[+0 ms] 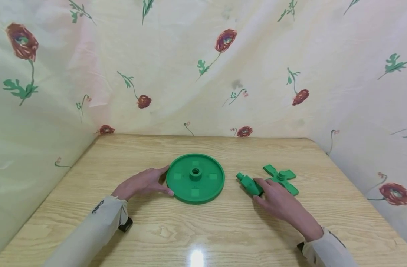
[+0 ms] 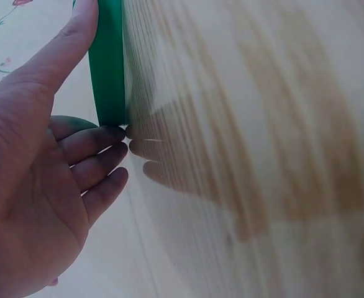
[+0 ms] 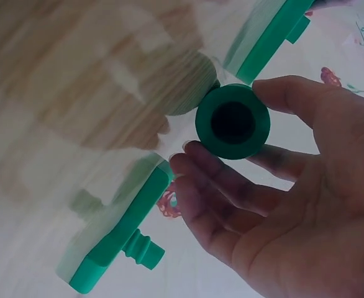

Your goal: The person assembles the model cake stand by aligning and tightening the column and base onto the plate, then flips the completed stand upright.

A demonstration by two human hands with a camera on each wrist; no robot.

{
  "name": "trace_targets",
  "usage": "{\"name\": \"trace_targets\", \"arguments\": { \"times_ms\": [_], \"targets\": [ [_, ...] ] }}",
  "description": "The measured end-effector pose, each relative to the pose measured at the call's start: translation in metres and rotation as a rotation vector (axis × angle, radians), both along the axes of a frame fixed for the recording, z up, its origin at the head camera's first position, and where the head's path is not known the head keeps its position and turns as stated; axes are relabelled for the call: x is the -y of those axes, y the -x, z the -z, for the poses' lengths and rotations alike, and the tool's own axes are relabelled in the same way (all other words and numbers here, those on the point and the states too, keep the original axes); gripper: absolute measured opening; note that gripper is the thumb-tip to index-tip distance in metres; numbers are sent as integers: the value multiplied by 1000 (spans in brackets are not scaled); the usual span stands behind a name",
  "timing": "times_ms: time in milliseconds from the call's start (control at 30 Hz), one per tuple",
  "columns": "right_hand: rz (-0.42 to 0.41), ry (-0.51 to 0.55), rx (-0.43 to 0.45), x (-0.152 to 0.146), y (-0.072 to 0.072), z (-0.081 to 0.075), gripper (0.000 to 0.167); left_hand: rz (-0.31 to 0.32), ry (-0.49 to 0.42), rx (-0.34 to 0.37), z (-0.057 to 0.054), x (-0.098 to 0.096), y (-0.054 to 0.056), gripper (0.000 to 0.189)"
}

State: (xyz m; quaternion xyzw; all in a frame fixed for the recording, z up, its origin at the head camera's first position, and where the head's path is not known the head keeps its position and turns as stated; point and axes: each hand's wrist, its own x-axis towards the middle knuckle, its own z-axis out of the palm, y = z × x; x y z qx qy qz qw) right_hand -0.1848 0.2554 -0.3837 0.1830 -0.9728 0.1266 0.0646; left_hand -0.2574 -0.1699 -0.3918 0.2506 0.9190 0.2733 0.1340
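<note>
A round green disc point(image 1: 183, 193) with a raised rim and a central hollow hub lies flat on the wooden table. At its left edge is my left hand point(image 1: 150, 181), thumb and fingers spread along the rim. The left wrist view shows the disc's rim point(image 2: 109, 68) edge-on, with the thumb and fingertips right at it. My right hand point(image 1: 275, 198) pinches a green hollow cylinder point(image 1: 251, 185) with a narrow stepped tip, between thumb and index finger. Its round open end point(image 3: 233, 149) faces the right wrist camera; the other fingers are loosely bent below it.
A green four-armed cross piece point(image 1: 291, 188) with a ridged central peg lies just beyond the right hand, partly covered by it. The wooden table point(image 1: 150, 237) ends at a flower-patterned cloth point(image 1: 176, 74) behind and on both sides.
</note>
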Motion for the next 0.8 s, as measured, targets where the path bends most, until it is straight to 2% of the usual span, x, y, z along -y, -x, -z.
{"name": "trace_targets", "arguments": {
  "times_ms": [167, 400, 667, 800],
  "targets": [
    [-13, 71, -43, -1, 2, 0, 57, -3, 14, -9, -1, 0, 0, 109],
    [-83, 148, -234, -2, 7, -1, 41, 1, 25, -21, -1, 0, 1, 111],
    [-171, 239, -395, 11, 17, -7, 44, 10, 16, -9, -1, 0, 2, 112],
    [-236, 304, -425, 25, 25, -15, 46, 9, 15, -7, 0, 1, 2, 112]
  ]
}}
